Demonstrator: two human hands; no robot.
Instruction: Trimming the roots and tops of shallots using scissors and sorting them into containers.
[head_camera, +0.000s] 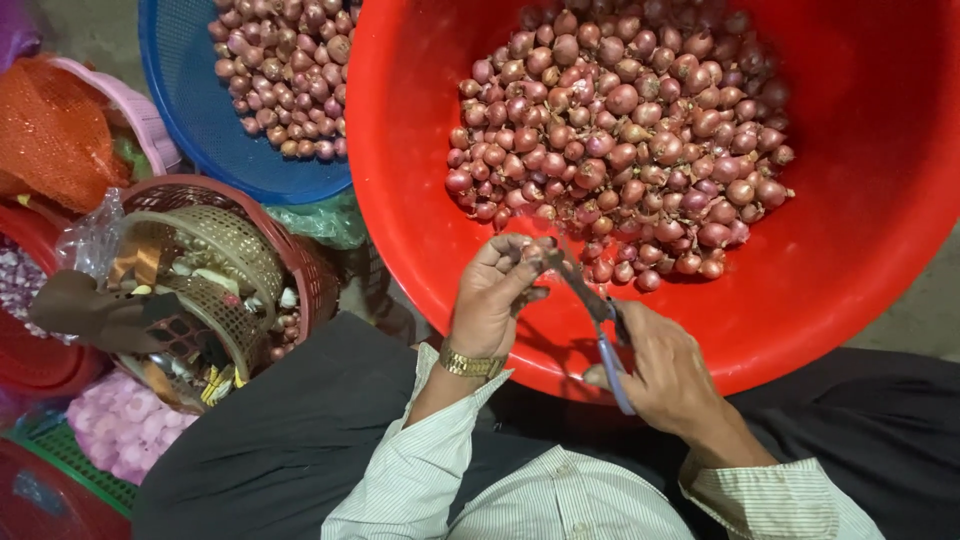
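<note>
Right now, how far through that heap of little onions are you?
Done: the blue plastic basket already holds some small reddish onions. In hand: the left hand holds one small onion while the right hand works blue-handled scissors at it. Left: a large heap in the big red plastic tub.

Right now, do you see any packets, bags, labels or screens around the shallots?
No labels, signs or screens show.
Orange mesh sack: far left, crumpled over a pink basket.
Clear plastic bag: left, crinkled, beside the brown woven basket.
Green plastic bag: between the blue basket and red tub.
</note>
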